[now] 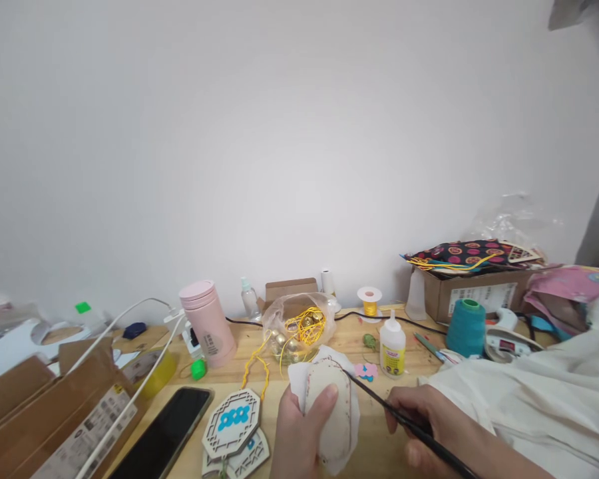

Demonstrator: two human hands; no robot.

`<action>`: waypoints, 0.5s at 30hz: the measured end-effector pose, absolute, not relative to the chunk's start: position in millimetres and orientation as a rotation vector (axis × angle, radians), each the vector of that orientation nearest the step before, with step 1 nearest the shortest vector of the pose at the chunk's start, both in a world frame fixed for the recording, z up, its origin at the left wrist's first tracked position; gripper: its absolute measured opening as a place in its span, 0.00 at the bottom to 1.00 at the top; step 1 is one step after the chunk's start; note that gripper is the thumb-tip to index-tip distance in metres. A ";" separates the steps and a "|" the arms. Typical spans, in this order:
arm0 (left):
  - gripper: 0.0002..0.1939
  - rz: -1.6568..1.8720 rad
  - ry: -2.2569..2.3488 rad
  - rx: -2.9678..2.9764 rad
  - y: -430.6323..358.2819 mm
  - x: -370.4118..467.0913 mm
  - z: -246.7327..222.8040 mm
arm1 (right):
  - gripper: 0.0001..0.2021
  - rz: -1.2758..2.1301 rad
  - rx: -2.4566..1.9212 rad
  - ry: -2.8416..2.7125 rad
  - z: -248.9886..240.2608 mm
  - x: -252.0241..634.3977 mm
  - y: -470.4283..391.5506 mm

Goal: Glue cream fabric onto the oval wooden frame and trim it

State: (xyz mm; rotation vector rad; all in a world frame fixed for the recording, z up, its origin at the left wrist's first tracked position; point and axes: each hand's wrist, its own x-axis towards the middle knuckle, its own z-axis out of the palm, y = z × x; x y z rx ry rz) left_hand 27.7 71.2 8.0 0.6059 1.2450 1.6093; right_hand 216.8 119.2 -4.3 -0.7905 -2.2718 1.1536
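My left hand (307,426) is closed on a pale rounded panel (332,426), its thumb pressed flat on the front. Small dark reddish marks run along the panel's edge, and thin white material (298,379) sticks out behind it. In my right hand (424,419) is a long thin black tool (382,401), gripped like a pen. Its tip meets the panel's upper right edge; I cannot tell what kind of tool it is. Left of my left hand lie octagonal lattice ornaments (232,424) with blue flower shapes and yellow cords. Pink and blue flower cutouts (366,370) lie beyond the panel.
A glue bottle (393,349), thread cone (466,329), and bag of gold bells (299,332) stand behind my hands. Leftward are a pink tumbler (208,324), phone (162,436), yellow tape (154,376) and cardboard box (44,426). White cloth (544,399) covers the right side.
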 end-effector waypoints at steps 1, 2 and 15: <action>0.24 1.620 1.242 0.605 71.2 28.3 8.7 | 0.19 1.170 -0.787 -2.265 -6.6 215.7 118.7; 0.23 1.632 1.229 0.607 71.1 28.9 9.4 | 0.18 1.184 -0.797 -2.258 -9.1 214.4 118.6; 0.34 1.632 1.221 0.601 71.4 29.3 8.4 | 0.24 1.312 -0.706 -2.187 -23.1 206.7 122.2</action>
